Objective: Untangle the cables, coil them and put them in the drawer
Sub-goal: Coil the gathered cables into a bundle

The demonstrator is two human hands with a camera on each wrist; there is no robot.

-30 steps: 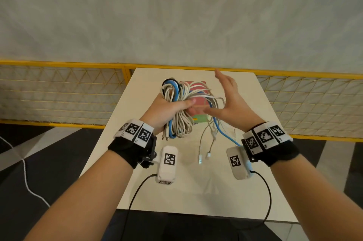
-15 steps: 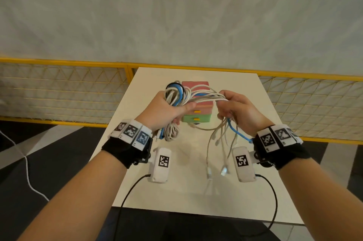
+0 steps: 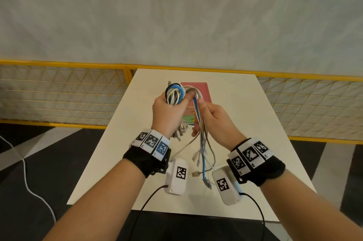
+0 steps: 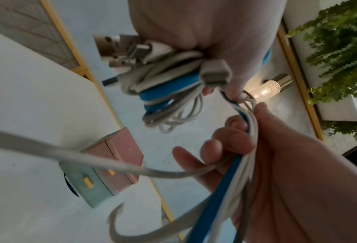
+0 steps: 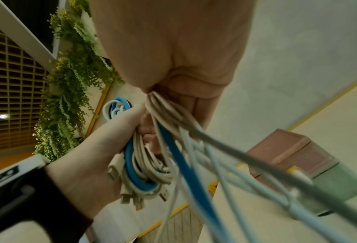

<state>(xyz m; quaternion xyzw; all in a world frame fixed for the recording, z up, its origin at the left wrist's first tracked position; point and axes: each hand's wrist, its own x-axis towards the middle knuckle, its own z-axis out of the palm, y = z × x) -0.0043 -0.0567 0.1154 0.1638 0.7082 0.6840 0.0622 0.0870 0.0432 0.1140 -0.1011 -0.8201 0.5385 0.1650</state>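
My left hand (image 3: 170,112) grips a coiled bundle of white, blue and black cables (image 3: 175,94) above the table, with the plugs (image 4: 131,49) sticking out below the fist. My right hand (image 3: 213,117) holds the loose cable ends (image 3: 202,142) close beside it, its fingers curled round the strands (image 4: 244,148). A blue cable (image 5: 185,167) and several white ones hang down from it, their plugs dangling near my wrists. The small drawer box (image 3: 198,91), pink on top and green below with yellow handles, stands on the table behind the hands, its drawers closed.
The white table (image 3: 255,122) runs to a yellow railing with mesh panels (image 3: 59,95) at the far edge. Black cords from my wrist cameras hang over the near edge. A white cord (image 3: 25,172) lies on the dark floor at left.
My right hand has moved in beside the left and drawn the loose ends down together. The strands that were spread out sideways now hang in one bunch.
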